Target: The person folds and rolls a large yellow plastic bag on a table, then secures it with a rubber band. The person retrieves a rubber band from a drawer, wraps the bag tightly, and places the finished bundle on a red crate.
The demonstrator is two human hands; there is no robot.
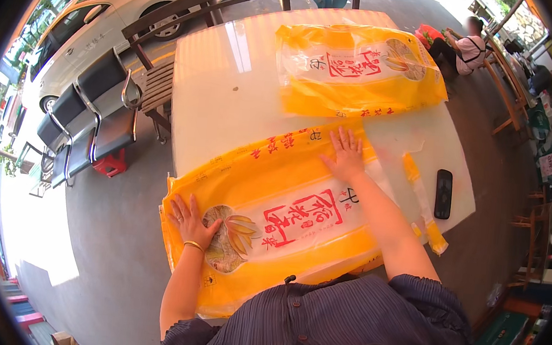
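Observation:
A large yellow and white plastic sack (276,172), printed with red characters and a round picture, lies flattened on the table in front of me. My left hand (193,222) rests palm down near its left end, beside the round picture, with the thumb spread. Near the sack's far right corner, my right hand (347,156) presses flat with its fingers apart. Neither hand grips anything. Beyond them, a second sack of the same kind (361,72) lies across the far right part of the table.
The table (213,109) has a pale, glossy top. At its right are a cut yellow plastic strip (418,191) and a black remote control (443,194). Black metal-framed seats (98,114) and a wooden bench (159,83) stand left. A seated person (465,49) is at far right.

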